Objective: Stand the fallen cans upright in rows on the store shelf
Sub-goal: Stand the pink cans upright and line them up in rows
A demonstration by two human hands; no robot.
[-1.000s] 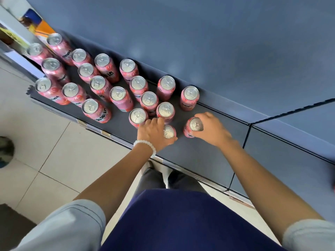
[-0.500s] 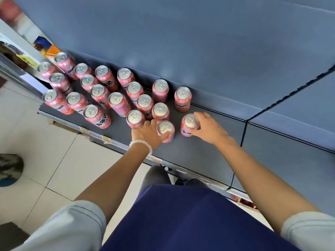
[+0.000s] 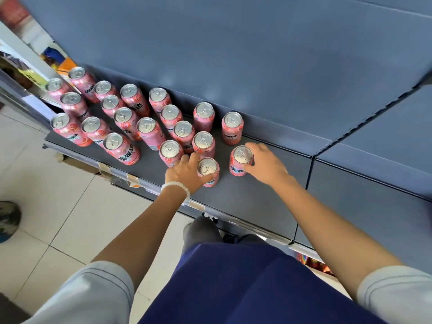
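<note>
Cans rigid, smooth, likely full and heavy; take by the side wall. Left hand [image 3: 187, 171] grips can [image 3: 208, 170], right hand [image 3: 265, 166] grips another can [image 3: 240, 161], both upright.

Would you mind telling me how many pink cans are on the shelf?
20 cans: the left hand grips one, the right hand another, eighteen stand behind and leftward on the shelf; none seems hidden.

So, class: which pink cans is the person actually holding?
The two frontmost, rightmost ones: the left hand grips the can nearest the shelf edge, and the right hand grips the can beside it. All others stand untouched.
</note>
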